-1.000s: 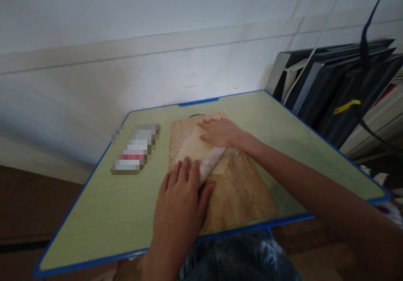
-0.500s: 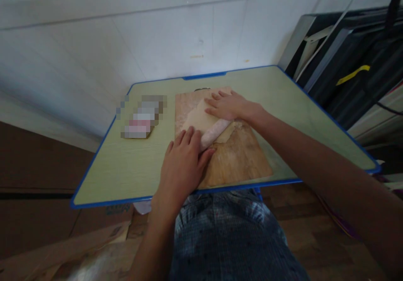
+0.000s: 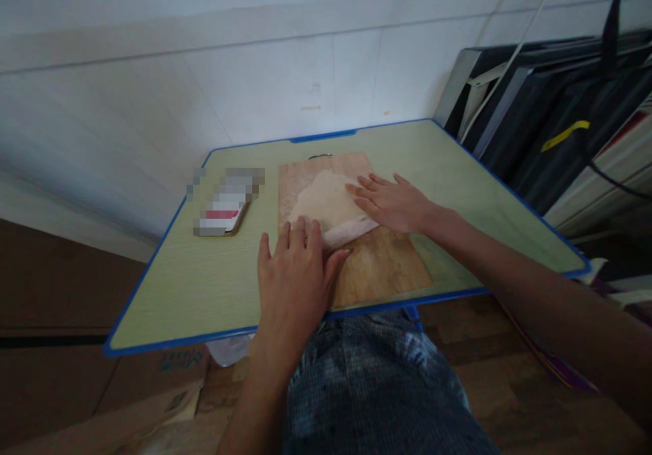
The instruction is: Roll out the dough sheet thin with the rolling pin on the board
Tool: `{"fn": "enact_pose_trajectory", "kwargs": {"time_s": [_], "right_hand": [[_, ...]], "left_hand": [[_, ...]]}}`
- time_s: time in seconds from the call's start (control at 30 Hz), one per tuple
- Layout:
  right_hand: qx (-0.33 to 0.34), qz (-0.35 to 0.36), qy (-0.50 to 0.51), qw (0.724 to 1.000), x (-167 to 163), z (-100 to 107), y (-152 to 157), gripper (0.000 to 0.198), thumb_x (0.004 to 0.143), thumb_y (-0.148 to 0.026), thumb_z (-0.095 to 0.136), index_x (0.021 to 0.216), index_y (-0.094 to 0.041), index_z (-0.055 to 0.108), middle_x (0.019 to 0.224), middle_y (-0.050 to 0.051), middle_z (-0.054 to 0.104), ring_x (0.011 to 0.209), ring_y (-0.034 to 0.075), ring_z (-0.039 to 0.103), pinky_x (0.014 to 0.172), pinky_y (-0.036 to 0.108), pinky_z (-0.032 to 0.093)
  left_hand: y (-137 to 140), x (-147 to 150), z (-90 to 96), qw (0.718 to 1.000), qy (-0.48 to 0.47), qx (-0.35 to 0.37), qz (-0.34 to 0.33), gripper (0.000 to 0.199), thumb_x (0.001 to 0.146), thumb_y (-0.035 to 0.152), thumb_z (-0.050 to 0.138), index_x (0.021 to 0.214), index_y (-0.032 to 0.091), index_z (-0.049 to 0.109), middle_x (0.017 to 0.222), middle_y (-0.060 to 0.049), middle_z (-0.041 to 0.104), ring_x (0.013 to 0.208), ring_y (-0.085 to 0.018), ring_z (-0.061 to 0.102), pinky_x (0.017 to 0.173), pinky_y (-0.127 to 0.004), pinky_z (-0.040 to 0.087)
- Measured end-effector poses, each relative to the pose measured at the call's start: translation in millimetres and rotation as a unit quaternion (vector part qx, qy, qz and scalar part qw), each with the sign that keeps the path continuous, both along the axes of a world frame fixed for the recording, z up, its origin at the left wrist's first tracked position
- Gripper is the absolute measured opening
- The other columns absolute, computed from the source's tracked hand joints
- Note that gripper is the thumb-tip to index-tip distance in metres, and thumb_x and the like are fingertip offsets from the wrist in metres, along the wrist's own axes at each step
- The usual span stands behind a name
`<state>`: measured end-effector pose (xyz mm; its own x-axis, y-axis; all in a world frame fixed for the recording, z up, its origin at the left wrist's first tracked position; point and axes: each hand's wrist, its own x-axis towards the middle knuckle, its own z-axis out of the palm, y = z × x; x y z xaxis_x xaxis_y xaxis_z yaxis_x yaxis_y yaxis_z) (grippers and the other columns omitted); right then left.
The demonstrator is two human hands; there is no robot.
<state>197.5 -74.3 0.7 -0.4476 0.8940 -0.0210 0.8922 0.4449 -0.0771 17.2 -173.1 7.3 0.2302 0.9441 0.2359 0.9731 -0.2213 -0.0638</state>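
A flattened sheet of dough lies on a floured wooden cutting board. Across its near edge rests a flour-whitened rolling pin, slightly slanted with the right end farther off. My left hand lies over the pin's left end, fingers outstretched and thumb apart on the near side. Over the right end is my right hand, flat with fingers spread, its fingertips reaching over the dough's right side. Both ends of the pin are hidden under the hands.
The board sits on a pale green table with a blue rim. A phone, partly blurred out, lies left of the board. A white wall stands behind, and dark flat panels lean at the right.
The pin's right end has come nearer to me, so the pin slants less. My right hand has moved nearer and its fingers are spread. The whole view has shifted slightly.
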Motion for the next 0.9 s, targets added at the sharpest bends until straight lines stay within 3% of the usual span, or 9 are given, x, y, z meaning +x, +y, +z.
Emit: {"fn": "enact_pose_trajectory", "kwargs": {"time_s": [0.13, 0.33, 0.6, 0.8, 0.9], "right_hand": [[0.008, -0.009, 0.005, 1.0, -9, 1, 12, 0.052, 0.095, -0.042, 0.019, 0.143, -0.023, 0.028, 0.148, 0.009, 0.031, 0.135, 0.028, 0.026, 0.106, 0.058, 0.02], [0.003, 0.002, 0.001, 1.0, -28, 10, 38, 0.055, 0.094, -0.046, 0.024, 0.143, -0.021, 0.028, 0.148, 0.011, 0.031, 0.135, 0.029, 0.025, 0.107, 0.055, 0.019], [-0.013, -0.007, -0.01, 1.0, -24, 9, 30, 0.055, 0.094, -0.043, 0.025, 0.144, -0.018, 0.027, 0.148, 0.011, 0.031, 0.134, 0.03, 0.027, 0.106, 0.054, 0.023], [0.027, -0.012, -0.016, 0.999, -19, 8, 13, 0.051, 0.095, -0.038, 0.024, 0.143, -0.02, 0.029, 0.146, 0.009, 0.035, 0.132, 0.028, 0.032, 0.104, 0.054, 0.026], [0.022, -0.018, -0.014, 0.999, -21, 8, 15, 0.051, 0.095, -0.038, 0.024, 0.143, -0.02, 0.029, 0.146, 0.009, 0.036, 0.132, 0.027, 0.033, 0.104, 0.054, 0.027]], "left_hand": [[11, -4, -1.2, 1.0, -0.007, 0.009, 0.007, 0.048, 0.092, 0.047, 0.034, 0.122, 0.014, 0.052, 0.129, -0.015, 0.054, 0.119, -0.032, 0.049, 0.101, -0.055, 0.032], [27, -15, 1.1, 1.0, -0.015, -0.013, 0.013, 0.043, 0.094, 0.041, 0.027, 0.113, 0.016, 0.056, 0.121, -0.012, 0.06, 0.11, -0.028, 0.056, 0.091, -0.044, 0.044], [31, -17, -0.5, 1.0, -0.009, -0.007, 0.008, 0.047, 0.095, 0.043, 0.022, 0.117, 0.016, 0.055, 0.122, -0.011, 0.059, 0.111, -0.027, 0.055, 0.089, -0.041, 0.045], [22, -15, -4.1, 1.0, -0.019, -0.006, 0.014, 0.048, 0.096, 0.041, 0.021, 0.127, 0.016, 0.047, 0.129, -0.011, 0.054, 0.113, -0.025, 0.054, 0.089, -0.038, 0.046], [27, -15, -3.2, 1.0, -0.018, -0.009, 0.018, 0.047, 0.096, 0.038, 0.019, 0.124, 0.018, 0.05, 0.128, -0.01, 0.055, 0.113, -0.025, 0.055, 0.088, -0.039, 0.046]]}}
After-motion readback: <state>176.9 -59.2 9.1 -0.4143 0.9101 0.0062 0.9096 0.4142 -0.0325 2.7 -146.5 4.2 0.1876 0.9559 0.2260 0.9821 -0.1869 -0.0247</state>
